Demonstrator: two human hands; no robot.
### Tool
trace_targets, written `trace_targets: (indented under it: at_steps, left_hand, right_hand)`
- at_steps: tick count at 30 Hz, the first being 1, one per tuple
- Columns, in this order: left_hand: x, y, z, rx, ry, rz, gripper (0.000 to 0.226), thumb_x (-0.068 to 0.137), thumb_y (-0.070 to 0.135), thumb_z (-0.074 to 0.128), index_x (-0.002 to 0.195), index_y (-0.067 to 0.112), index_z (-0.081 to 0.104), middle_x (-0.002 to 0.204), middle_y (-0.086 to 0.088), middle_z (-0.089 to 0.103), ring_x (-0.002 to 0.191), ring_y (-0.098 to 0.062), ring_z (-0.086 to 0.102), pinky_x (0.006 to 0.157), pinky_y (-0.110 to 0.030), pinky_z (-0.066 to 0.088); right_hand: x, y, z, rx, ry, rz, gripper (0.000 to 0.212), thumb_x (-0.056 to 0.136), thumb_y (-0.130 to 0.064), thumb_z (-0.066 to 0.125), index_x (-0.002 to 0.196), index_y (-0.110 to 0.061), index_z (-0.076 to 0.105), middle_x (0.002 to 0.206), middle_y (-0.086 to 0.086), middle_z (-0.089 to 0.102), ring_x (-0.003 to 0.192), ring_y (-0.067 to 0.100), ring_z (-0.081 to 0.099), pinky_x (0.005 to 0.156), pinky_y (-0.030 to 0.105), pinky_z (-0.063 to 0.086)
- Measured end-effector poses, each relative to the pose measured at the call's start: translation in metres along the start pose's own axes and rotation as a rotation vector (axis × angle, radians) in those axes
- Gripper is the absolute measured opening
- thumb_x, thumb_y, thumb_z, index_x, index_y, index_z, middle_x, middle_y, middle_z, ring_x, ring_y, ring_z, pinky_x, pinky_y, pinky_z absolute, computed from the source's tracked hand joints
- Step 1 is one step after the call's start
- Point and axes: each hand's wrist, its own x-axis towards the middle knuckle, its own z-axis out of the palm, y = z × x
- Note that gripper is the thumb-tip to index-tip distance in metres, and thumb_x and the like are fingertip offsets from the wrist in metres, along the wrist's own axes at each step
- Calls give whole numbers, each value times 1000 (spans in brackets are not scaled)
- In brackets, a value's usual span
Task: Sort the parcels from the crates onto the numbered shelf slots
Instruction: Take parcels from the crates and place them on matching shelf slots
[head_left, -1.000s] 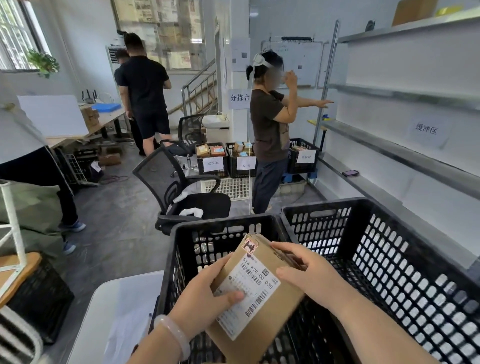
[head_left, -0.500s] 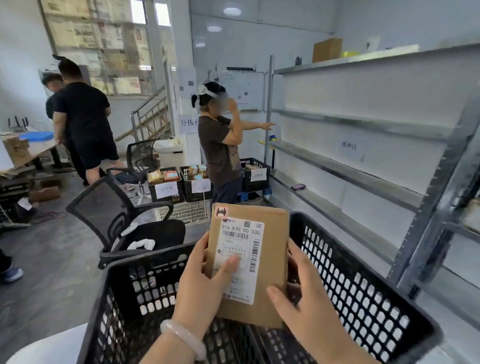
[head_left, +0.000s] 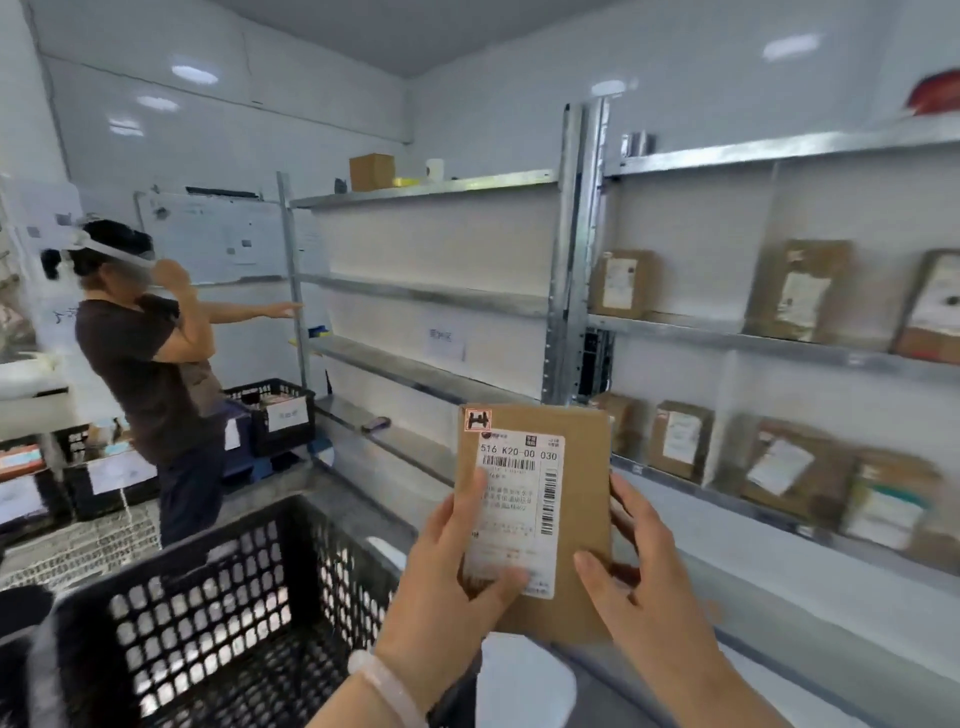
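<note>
Brown parcel (head_left: 584, 467) held upright in both hands, in the air in front of the shelf rack (head_left: 727, 340).

White label (head_left: 519, 499) faces the camera; top line reads 516 K20-00 030; small orange sticker (head_left: 478, 420) at the top left corner. Left hand (head_left: 447, 582) grips the left edge, thumb pressed on the label's lower part, fingers behind; pale bracelet (head_left: 387, 686) on that wrist. Right hand (head_left: 639, 587) grips the lower right edge, thumb on the front, fingers behind. Black slotted crate (head_left: 208, 597) sits low and left of the hands. The rack to the right carries other brown parcels (head_left: 621, 283) standing on two levels. Far left, another person (head_left: 145, 364) in a dark shirt stands by more crates, one arm stretched toward the rack.
</note>
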Motion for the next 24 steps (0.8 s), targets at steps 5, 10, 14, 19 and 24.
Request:
trace_targets:
  at_steps: [5, 10, 14, 19, 24]
  left_hand:
    - [47, 42, 123, -167, -104, 100, 95, 81, 29, 79, 132, 78, 15, 133, 24, 43, 119, 15, 43, 95, -6, 41]
    - [77, 94, 246, -321, -210, 183, 92, 80, 28, 80, 140, 67, 23, 134, 29, 42, 122, 9, 46, 100, -24, 50]
    - [84, 141, 327, -340, -294, 271, 91, 79, 37, 78, 141, 66, 18, 139, 22, 40, 128, -5, 44, 101, -33, 51]
    - [82, 202, 416, -365, -372, 408, 93, 80, 42, 75, 139, 69, 9, 140, 17, 37, 127, -6, 40, 93, -12, 47]
    - [70, 258, 499, -452, -484, 483, 88, 78, 49, 69, 141, 64, 9, 141, 16, 35, 128, -8, 38, 96, -19, 51]
  right_hand:
    - [-7, 38, -122, -114, 144, 59, 75, 86, -34, 65, 134, -67, 17, 141, -32, 33, 130, -11, 34, 101, 34, 48]
    - [-29, 63, -238, -391, 254, 134, 80, 88, -37, 64, 133, -70, 7, 144, -36, 27, 132, -7, 31, 109, 34, 39]
    - [-66, 75, -309, -697, 357, 174, 80, 88, -48, 59, 134, -70, -1, 146, -45, -1, 129, -25, 3, 109, 23, 24]
    - [-109, 82, -384, -944, 477, 309, 77, 86, -57, 56, 128, -72, -7, 142, -44, -17, 141, 1, 11, 111, 33, 31]
    - [-146, 91, -448, -1081, 559, 447, 78, 84, -66, 50, 131, -70, -13, 133, -47, -33, 140, 1, 7, 112, 34, 24]
